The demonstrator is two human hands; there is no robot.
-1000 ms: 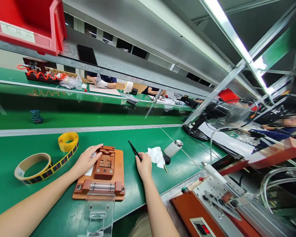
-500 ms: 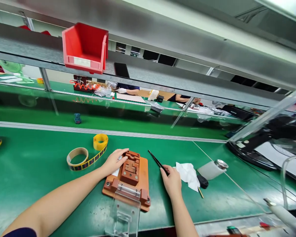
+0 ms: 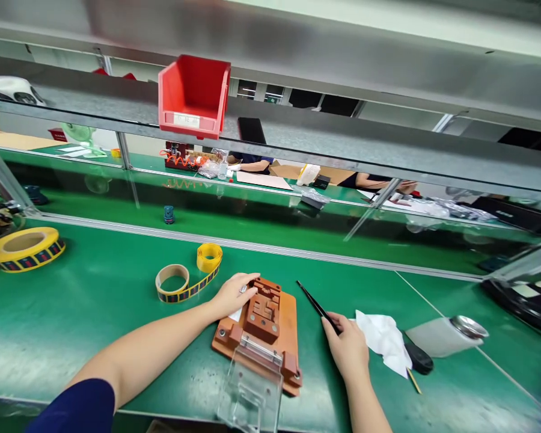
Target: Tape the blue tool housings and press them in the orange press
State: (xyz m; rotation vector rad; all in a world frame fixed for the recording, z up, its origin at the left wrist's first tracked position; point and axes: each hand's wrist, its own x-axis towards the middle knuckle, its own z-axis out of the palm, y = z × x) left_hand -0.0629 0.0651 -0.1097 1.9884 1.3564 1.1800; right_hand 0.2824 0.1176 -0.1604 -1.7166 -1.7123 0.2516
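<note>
A reddish-brown fixture block (image 3: 265, 313) with carved recesses sits on an orange-brown base plate (image 3: 289, 325). Its hinged clear plastic lid (image 3: 252, 394) lies swung open toward me, past the table's near edge. My left hand (image 3: 235, 294) is closed over the block's far left side, thumb along the top; a small whitish piece (image 3: 243, 289) shows beside the thumb, its kind too small to tell. To the right, my right hand (image 3: 349, 347) grips black tweezers (image 3: 313, 299), which point up and left, apart from the fixture.
Left of the fixture lies a label roll (image 3: 172, 279) joined by its strip to a yellow coil (image 3: 209, 257). A larger yellow roll (image 3: 24, 248) is far left. Right stand white tissue (image 3: 383, 340), a black object (image 3: 418, 359) and a white bottle (image 3: 446, 335). A red bin (image 3: 193, 96) sits on the shelf above.
The view has swung left, so everything appears shifted right, and more of the large yellow roll shows. Both hands keep their places relative to the fixture; the tweezers stay in my right hand.
</note>
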